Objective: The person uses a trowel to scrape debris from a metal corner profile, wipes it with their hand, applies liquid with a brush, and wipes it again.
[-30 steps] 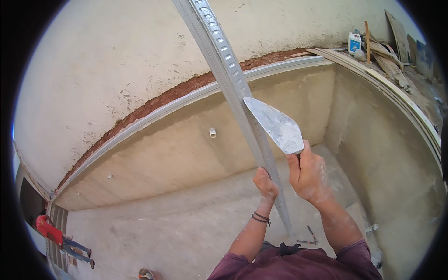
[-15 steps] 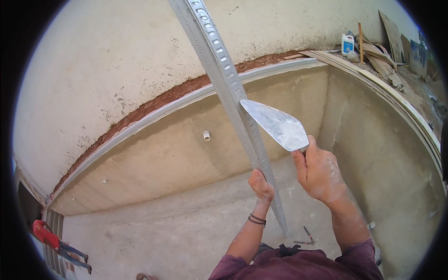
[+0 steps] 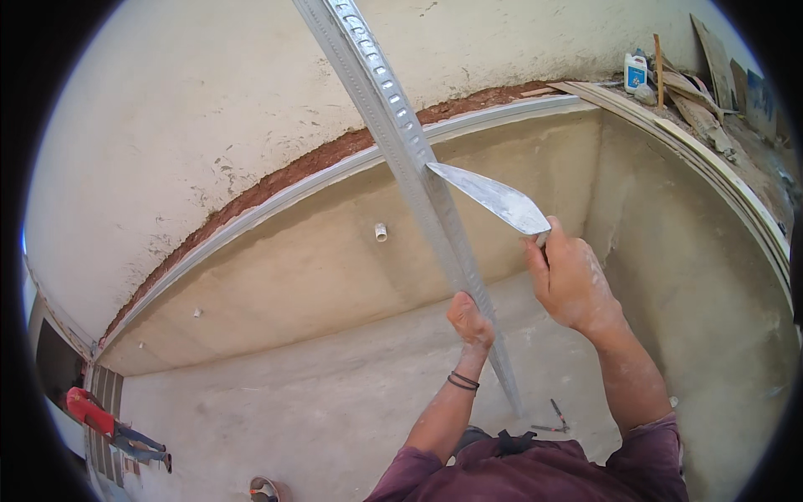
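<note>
Cream plaster covered the largest surface, an upper wall point(image 3: 192, 125) scuffed with grey marks and edged below by a strip of red earth point(image 3: 339, 149). Under it stood a tan basin wall point(image 3: 318, 259), and at its foot a pale grey floor point(image 3: 293, 418).

Across all of these, in view, ran a metal channel point(image 3: 395, 134): long, silvery, slanting from the top edge down toward the wearer's body. Its upper length showed a row of shiny slots on one side and fine dimples on the other; lower down it looked duller grey.

At far left was another person point(image 3: 92, 410) in red and blue.

Right of the channel was the trowel point(image 3: 498, 201), its grey, leaf-shaped blade smeared whitish, the tip at the channel's right edge. The right hand point(image 3: 573, 280), dusted white, was closed around the handle. The left hand point(image 3: 470, 320) was wrapped around the channel's lower part.

Smallest was a white pipe stub point(image 3: 381, 232) jutting from the basin wall.
</note>
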`<state>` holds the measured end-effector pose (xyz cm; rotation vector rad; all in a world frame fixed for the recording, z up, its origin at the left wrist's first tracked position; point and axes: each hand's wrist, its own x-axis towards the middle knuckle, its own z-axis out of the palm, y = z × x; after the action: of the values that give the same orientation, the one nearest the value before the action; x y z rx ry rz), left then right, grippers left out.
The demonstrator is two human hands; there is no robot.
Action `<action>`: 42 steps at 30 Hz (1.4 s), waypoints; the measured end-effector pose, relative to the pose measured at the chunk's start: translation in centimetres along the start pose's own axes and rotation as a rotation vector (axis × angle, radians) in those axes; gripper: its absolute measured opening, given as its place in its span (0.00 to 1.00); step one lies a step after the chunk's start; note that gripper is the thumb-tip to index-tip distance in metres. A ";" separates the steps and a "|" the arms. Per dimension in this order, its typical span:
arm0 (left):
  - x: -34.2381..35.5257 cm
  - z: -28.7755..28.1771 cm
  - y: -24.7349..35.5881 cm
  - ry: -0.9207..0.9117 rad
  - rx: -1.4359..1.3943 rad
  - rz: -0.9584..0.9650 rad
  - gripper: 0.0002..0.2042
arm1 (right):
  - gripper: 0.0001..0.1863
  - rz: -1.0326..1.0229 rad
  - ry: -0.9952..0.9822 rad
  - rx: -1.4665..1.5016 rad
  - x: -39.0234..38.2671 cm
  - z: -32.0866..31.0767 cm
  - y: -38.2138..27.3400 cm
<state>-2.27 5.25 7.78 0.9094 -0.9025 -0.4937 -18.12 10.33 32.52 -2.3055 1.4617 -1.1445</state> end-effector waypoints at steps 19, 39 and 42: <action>-0.1 0.9 4.4 -0.084 -0.129 -0.101 0.34 | 0.13 -0.007 0.101 0.053 -7.5 4.8 2.8; 0.1 0.5 2.0 0.040 0.015 -0.025 0.27 | 0.15 0.071 -0.109 0.146 -3.6 2.5 2.2; 0.1 2.6 3.2 -0.013 -0.062 -0.010 0.28 | 0.14 0.201 0.018 0.440 -4.1 5.3 2.1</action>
<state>-4.37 5.78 11.25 0.8557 -0.8902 -0.5338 -16.84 11.40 25.73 -1.8160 1.2573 -1.2772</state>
